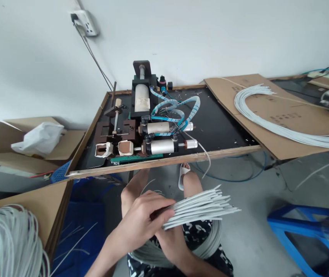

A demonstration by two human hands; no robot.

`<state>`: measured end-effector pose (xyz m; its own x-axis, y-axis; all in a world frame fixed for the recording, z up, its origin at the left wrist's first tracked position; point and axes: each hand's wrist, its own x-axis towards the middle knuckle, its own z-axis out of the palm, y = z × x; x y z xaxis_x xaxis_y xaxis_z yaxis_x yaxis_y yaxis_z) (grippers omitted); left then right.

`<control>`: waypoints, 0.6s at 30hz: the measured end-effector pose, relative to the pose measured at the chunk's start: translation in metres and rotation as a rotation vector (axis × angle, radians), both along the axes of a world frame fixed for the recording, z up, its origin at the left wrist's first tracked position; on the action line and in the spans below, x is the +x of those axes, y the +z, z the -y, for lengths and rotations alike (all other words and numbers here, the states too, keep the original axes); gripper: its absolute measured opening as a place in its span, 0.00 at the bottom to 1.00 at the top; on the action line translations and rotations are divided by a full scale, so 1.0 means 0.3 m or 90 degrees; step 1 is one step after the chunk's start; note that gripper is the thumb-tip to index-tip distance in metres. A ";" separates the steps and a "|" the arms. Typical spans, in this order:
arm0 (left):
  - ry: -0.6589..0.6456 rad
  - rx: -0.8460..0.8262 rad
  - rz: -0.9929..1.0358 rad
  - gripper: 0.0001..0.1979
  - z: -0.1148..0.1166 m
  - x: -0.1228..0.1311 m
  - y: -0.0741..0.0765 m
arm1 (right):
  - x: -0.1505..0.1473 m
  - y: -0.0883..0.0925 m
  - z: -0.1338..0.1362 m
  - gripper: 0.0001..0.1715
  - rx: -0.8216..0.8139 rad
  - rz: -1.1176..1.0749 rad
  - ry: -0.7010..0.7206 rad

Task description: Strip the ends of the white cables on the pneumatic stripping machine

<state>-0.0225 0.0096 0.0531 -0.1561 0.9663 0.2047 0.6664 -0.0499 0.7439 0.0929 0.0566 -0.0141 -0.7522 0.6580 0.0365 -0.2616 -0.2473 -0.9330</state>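
Note:
Both my hands hold a bundle of white cables (202, 207) over my lap, its cut ends fanned out to the right. My left hand (141, 219) lies on top with fingers closed over the bundle. My right hand (173, 240) grips it from below. The rest of the bundle loops down across my thighs. In front of me a small pneumatic machine (147, 127) with metal cylinders and blue hoses sits on a black-topped table (219, 127).
A cardboard sheet (282, 115) on the right carries another curved bunch of white cables (268, 123). More white cables (5, 242) fill a box at lower left. A white bag (40, 136) lies on cardboard boxes at left. A blue stool (309, 238) stands at lower right.

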 end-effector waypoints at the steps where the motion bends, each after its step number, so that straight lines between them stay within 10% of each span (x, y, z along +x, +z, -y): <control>1: 0.004 -0.008 0.005 0.08 -0.004 0.009 -0.003 | -0.003 -0.001 -0.001 0.17 -0.003 0.004 -0.005; 18: 0.013 0.022 -0.161 0.11 0.026 0.003 -0.009 | -0.002 -0.007 0.007 0.12 -0.029 0.062 0.025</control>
<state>-0.0215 0.0018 0.0505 -0.1149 0.9553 0.2725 0.8318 -0.0575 0.5521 0.0923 0.0546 -0.0162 -0.7764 0.6267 -0.0674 -0.1594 -0.2986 -0.9410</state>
